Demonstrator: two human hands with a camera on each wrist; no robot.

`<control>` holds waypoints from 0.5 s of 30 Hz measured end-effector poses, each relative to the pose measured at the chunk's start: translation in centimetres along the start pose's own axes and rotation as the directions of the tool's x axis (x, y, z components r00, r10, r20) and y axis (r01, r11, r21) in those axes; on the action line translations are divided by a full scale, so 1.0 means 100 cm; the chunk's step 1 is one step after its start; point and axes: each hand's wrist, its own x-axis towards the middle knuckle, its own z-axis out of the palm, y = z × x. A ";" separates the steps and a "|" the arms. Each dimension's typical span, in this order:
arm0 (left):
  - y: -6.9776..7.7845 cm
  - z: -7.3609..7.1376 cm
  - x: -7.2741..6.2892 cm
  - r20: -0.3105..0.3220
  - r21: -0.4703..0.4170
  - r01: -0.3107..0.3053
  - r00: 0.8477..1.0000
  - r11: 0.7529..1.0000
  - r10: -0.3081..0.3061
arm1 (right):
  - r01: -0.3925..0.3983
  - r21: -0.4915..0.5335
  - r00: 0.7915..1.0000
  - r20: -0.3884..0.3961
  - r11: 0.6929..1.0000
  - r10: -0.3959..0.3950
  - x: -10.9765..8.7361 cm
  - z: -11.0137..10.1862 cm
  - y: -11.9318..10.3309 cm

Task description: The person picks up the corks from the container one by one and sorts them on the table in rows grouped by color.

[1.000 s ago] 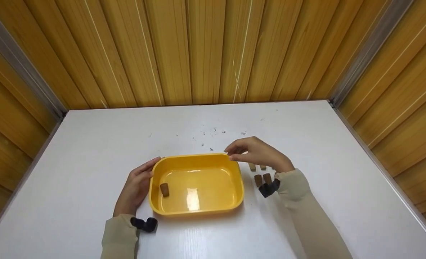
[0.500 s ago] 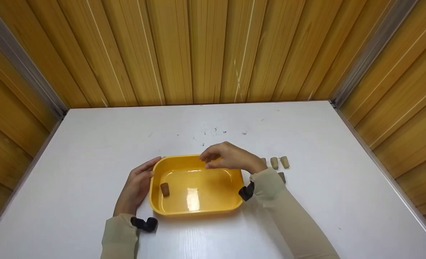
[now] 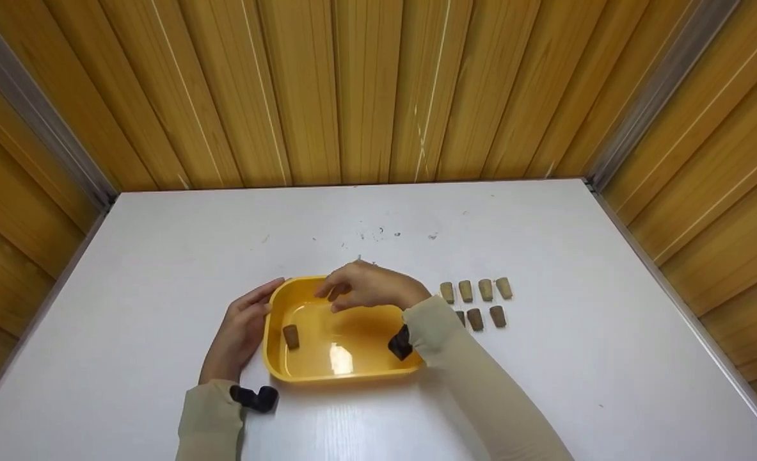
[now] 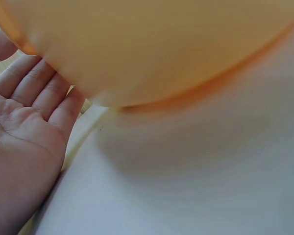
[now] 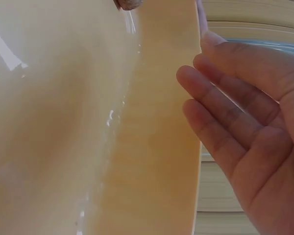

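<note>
A yellow plastic tray [image 3: 346, 379] lies on the white table in the head view. Inside it, near the left wall, is one brown tapered cork stopper [image 3: 291, 337]; a bit of this cork [image 5: 130, 4] shows at the top of the right wrist view. My left hand [image 3: 240, 326] rests along the tray's left side, its fingers [image 4: 29, 83] straight against the outer wall. Above the tray's far part hovers my right hand [image 3: 372, 285], fingers loosely bent and nothing between them. In the right wrist view that palm [image 5: 279, 166] is bare, fingertips apart from the thumb.
Right of the tray, several light corks [image 3: 466, 291] form a row, with darker corks [image 3: 497, 316] in a nearer row, partly behind my right sleeve [image 3: 474, 378]. Dark specks mark the table [image 3: 224, 237] behind the tray. Yellow panelled walls [image 3: 365, 96] enclose the back and sides.
My right hand has moved left from the tray's right corner to over its middle, uncovering the cork rows on the right. The left hand, tray and cork inside stay put.
</note>
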 end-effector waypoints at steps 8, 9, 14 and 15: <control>0.002 -0.001 0.000 -0.013 0.021 0.017 1.000 1.000 -0.017 | -0.016 -0.016 0.998 0.056 1.000 0.017 0.022 0.018 -0.005; 0.002 -0.002 0.000 -0.012 0.022 0.014 1.000 1.000 -0.013 | -0.022 -0.008 0.998 0.062 1.000 0.023 0.024 0.021 -0.006; 0.001 -0.001 0.000 -0.012 0.000 0.006 1.000 1.000 -0.006 | -0.075 0.039 0.994 0.084 0.996 0.071 0.032 0.031 -0.008; 0.000 0.000 0.000 -0.010 -0.007 0.006 1.000 1.000 -0.007 | -0.083 0.042 0.993 0.086 0.996 0.080 0.032 0.033 -0.008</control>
